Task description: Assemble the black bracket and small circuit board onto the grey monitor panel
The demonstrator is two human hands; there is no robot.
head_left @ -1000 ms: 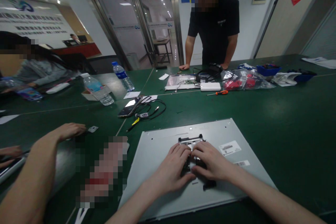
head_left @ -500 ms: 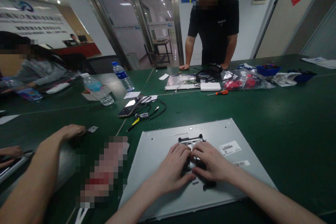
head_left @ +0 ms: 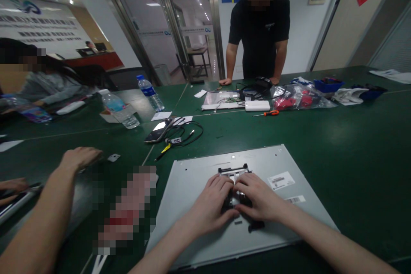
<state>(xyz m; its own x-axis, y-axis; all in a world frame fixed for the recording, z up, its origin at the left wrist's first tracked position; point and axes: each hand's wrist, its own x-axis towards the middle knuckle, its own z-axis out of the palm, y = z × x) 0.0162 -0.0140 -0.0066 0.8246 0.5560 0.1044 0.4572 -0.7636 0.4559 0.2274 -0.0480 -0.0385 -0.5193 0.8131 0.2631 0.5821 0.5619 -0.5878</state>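
A flat grey metal panel [head_left: 190,189] lies on the table in front of me, with white labels [head_left: 281,180] on its right half. In its middle is a black-and-silver bracket [head_left: 233,169], with a black end piece [head_left: 256,226] showing below. My left hand [head_left: 212,200] curls over the bracket's left side, and my right hand [head_left: 259,197] curls over its right side. Their fingertips nearly meet over it. Both hands are closed on the bracket; what lies under the fingers is mostly hidden.
Left of the panel is a blurred-out reddish item [head_left: 131,199], beside a co-worker's arm [head_left: 53,205]. Beyond are a phone [head_left: 159,130], black cables [head_left: 189,137], water bottles [head_left: 150,93], an orange screwdriver [head_left: 271,113] and plastic bags [head_left: 298,97]. A person in black [head_left: 260,30] leans on the far edge.
My hands and the panel hold almost the same position. The co-worker's hand on the left has shifted slightly up and left. The person across the table has changed posture a little.
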